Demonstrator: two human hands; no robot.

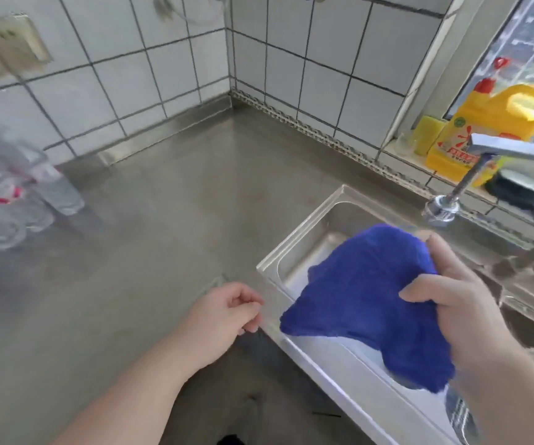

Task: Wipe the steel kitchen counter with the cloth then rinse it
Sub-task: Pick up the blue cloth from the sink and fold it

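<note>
A blue cloth (365,303) hangs over the steel sink (310,232), gripped at its right edge by my right hand (461,303), thumb on top and fingers curled round it. The cloth sits just below and left of the tap spout (440,210); no water stream is visible. My left hand (227,311) hovers over the steel counter (163,200) beside the sink's left rim, fingers loosely curled and holding nothing.
Several clear plastic water bottles (9,200) stand at the counter's left. A yellow detergent jug (497,123) and a yellow sponge (428,134) sit on the window ledge behind the tap. White tiled walls meet in the far corner.
</note>
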